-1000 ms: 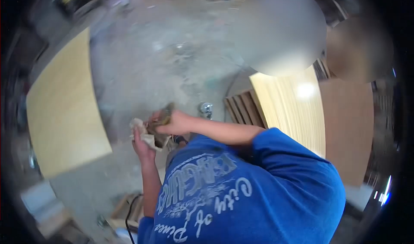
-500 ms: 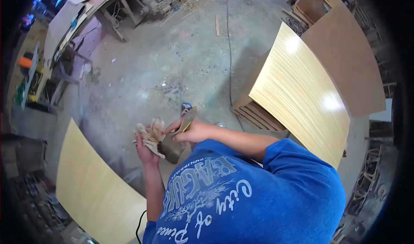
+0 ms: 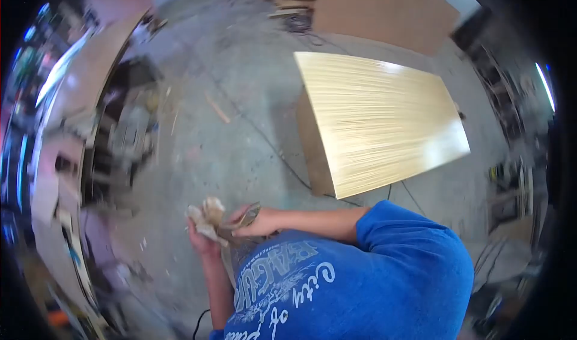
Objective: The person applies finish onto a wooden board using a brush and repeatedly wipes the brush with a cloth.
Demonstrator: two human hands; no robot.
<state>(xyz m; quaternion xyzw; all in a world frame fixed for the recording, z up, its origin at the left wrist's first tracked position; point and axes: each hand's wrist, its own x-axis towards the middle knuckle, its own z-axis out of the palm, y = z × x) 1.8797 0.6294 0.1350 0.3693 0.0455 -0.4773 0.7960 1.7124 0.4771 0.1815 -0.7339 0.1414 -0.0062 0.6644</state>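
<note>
My left hand [image 3: 203, 241] is closed around a crumpled, off-white rag [image 3: 207, 215] in front of my body. Close beside it, my right hand [image 3: 259, 222] grips a flat, thin scraper-like tool [image 3: 251, 212]; its exact kind is blurred. A brownish-grey part lies between the hands, against the rag, and I cannot tell whether it belongs to the tool. Ahead and to the right is a large, glossy wood-grain panel [image 3: 384, 124], resting on a brown box-like support [image 3: 314, 151]. Neither hand touches the panel.
A dark cable [image 3: 264, 137] runs across the concrete floor toward the support. A wood strip [image 3: 217, 109] lies on the floor. Cluttered workbenches [image 3: 114, 69] line the left side. A large brown board [image 3: 384, 15] stands at the back.
My view has swung to the right, so the glossy panel is now more central and the pale panel at lower left is gone from sight. Both hands keep their hold, close together.
</note>
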